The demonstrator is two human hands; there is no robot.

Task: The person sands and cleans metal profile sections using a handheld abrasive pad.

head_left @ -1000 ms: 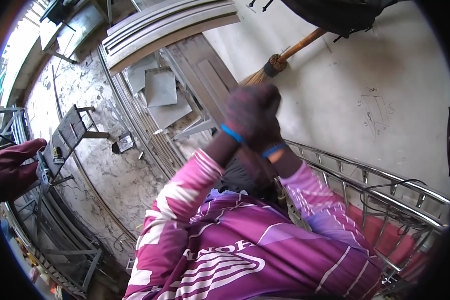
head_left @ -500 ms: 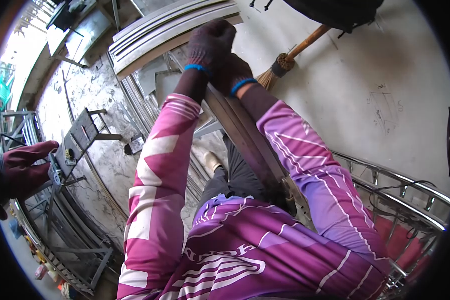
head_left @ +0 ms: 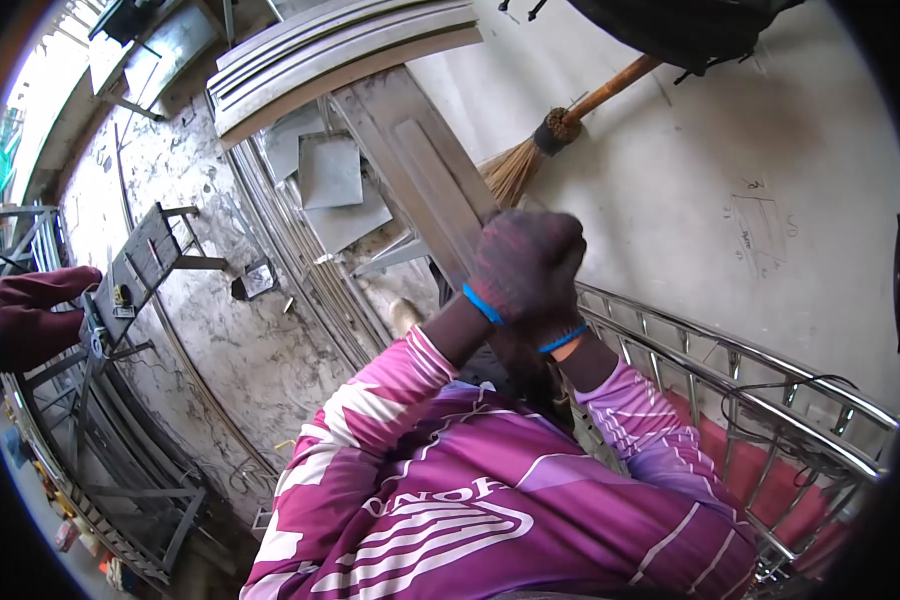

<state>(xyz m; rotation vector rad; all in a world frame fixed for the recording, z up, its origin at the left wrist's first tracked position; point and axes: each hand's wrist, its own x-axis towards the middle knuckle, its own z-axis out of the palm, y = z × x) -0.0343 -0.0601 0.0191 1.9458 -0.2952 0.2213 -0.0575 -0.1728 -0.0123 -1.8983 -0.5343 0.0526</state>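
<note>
Both my hands wear dark knitted gloves with blue cuffs and are pressed together in front of my chest. My left hand [head_left: 523, 262] is bent into a fist on top, over the near part of a long grey-brown metal piece [head_left: 425, 165]. Mostly covered by it, my right hand [head_left: 542, 330] sits just below, with only its back and cuff showing. What either hand grips is hidden. The long piece runs up and away from my hands to a stack of pale metal profiles [head_left: 345, 65].
A straw broom [head_left: 518, 172] leans at the pale wall. Shiny metal railing [head_left: 720, 375] stands on the right. Flat metal sheets [head_left: 330, 170] and long bars lie on the floor. At the left, another person's dark red trousers [head_left: 35, 310] show beside a small bench [head_left: 140, 265].
Both my hands have moved together from the far part of the long piece back toward my chest, and my elbows have bent. More of the piece's top and the sheets now shows.
</note>
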